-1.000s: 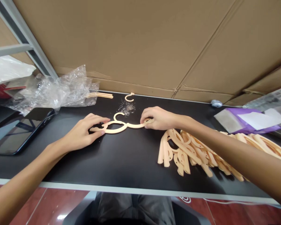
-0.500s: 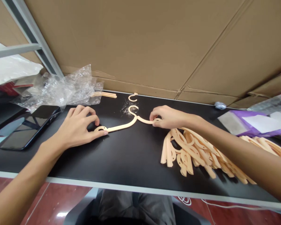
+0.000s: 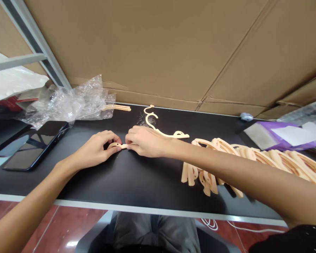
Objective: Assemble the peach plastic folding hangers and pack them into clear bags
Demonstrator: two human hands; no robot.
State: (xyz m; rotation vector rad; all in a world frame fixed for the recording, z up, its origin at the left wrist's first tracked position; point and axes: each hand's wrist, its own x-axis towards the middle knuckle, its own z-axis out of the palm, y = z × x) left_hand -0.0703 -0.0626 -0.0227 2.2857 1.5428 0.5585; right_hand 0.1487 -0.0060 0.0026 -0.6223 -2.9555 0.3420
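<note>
A cream folding clothes hanger lies on the black tabletop, its hook toward the back and its right arm in plain view. My left hand pinches the tip of the hanger's left arm between thumb and fingers. Close beside it, my right hand grips that same arm a little further in and hides most of it. Behind the hanger's hook lies a loose cream hook piece. Under and beyond my right forearm spreads a pile of cream hanger parts.
A black phone lies at the left, with crumpled clear plastic bags behind it. Thin cream strips stick out beside the bags. At the right are a purple packet and a small whitish object. Cardboard lines the back.
My right hand has let go of the hanger's right arm and moved left onto its left arm. The hanger has turned slightly. My left hand stays at the left tip.
</note>
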